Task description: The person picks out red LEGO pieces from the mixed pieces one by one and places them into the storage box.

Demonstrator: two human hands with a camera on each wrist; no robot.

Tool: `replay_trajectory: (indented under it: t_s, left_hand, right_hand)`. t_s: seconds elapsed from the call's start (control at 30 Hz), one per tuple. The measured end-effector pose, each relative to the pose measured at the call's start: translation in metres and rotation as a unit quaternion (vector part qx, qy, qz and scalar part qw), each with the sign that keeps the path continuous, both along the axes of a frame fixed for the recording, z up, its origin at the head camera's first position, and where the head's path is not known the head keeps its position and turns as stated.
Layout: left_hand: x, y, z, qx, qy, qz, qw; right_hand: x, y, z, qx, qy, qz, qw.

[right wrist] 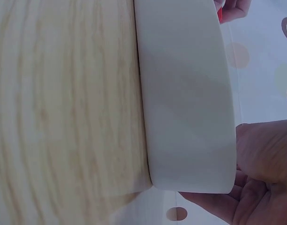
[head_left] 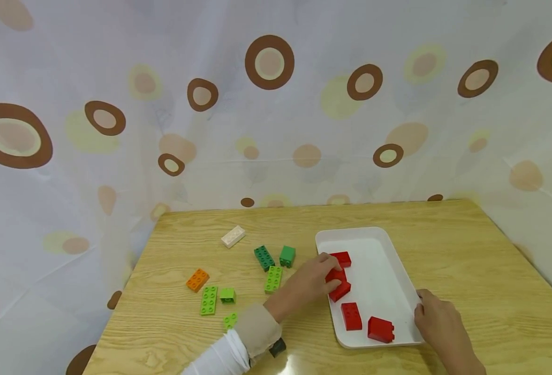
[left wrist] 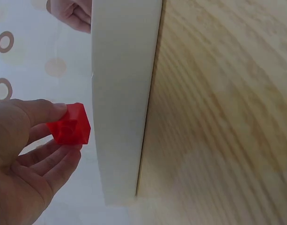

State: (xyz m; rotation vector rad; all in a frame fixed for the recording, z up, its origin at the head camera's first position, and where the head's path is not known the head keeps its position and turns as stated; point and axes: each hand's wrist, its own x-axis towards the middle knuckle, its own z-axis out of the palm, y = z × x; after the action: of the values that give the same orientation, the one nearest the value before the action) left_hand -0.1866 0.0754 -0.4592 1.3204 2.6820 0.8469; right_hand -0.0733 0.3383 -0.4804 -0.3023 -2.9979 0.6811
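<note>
Over the left side of a white tray [head_left: 390, 291], my left hand [head_left: 306, 286] pinches a red toy brick [left wrist: 73, 125] between thumb and fingers. In the left wrist view that brick is raised above the tray's rim. More red bricks lie in the tray: one dotted with studs [head_left: 351, 316], another on its side [head_left: 381, 329], and one beyond my fingers [head_left: 342, 259]. My left hand partly covers the bricks near it. At the tray's near right corner, my right hand [head_left: 443, 323] grips the rim, its fingers partly hidden behind the wall in the right wrist view.
Left of the tray lie loose bricks: a white one [head_left: 233, 236], an orange one [head_left: 197, 280], dark green ones [head_left: 264, 258], and several light green ones [head_left: 209, 300]. They rest on a wooden table [head_left: 468, 250]. A patterned curtain [head_left: 304, 125] hangs behind it.
</note>
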Motion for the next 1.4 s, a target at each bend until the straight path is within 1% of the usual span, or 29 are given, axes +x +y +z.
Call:
replay_trajectory:
  t_s: [0.1,0.2,0.3,0.4,0.53,0.7,0.93,1.1,1.27,1.4]
  left_hand:
    - [0.004,0.004,-0.003,0.004,-0.004,-0.015,0.9999]
    - [0.007,0.009,-0.007,-0.003,-0.005,-0.026,0.9996]
    - [0.01,0.014,-0.009,-0.01,-0.011,-0.027,0.9995]
    - [0.013,0.019,-0.01,-0.012,-0.027,-0.024,0.9993]
    - [0.016,0.024,-0.009,-0.016,-0.03,-0.031,0.9989]
    - [0.021,0.03,-0.009,-0.026,-0.011,-0.046,0.9985]
    - [0.025,0.037,-0.014,-0.056,0.005,-0.044,0.9974]
    - [0.025,0.04,-0.016,-0.07,0.018,-0.045,0.9964]
    - [0.025,0.043,-0.019,-0.078,0.032,-0.048,0.9953]
    - [0.025,0.046,-0.02,-0.088,0.035,-0.047,0.9944]
  right_hand:
    - [0.001,0.0,-0.002,-0.002,0.02,0.006,0.9998]
    - [0.002,-0.001,-0.002,0.0,0.035,0.007,0.9994]
    - [0.0,-0.001,-0.001,0.0,0.026,0.004,0.9997]
    - [-0.001,-0.001,0.0,-0.001,0.011,0.003,0.9999]
    - [-0.002,-0.001,0.001,-0.002,0.004,0.005,1.0]
    - [-0.001,-0.001,0.002,-0.001,0.006,0.004,1.0]
    - [0.0,-0.002,0.001,0.002,0.013,0.0,0.9999]
    - [0.001,-0.002,0.001,0.003,0.013,-0.002,0.9999]
    - [0.0,-0.001,0.001,0.002,0.001,-0.002,1.0]
    - [-0.001,-0.001,0.0,0.001,-0.003,0.0,1.0]
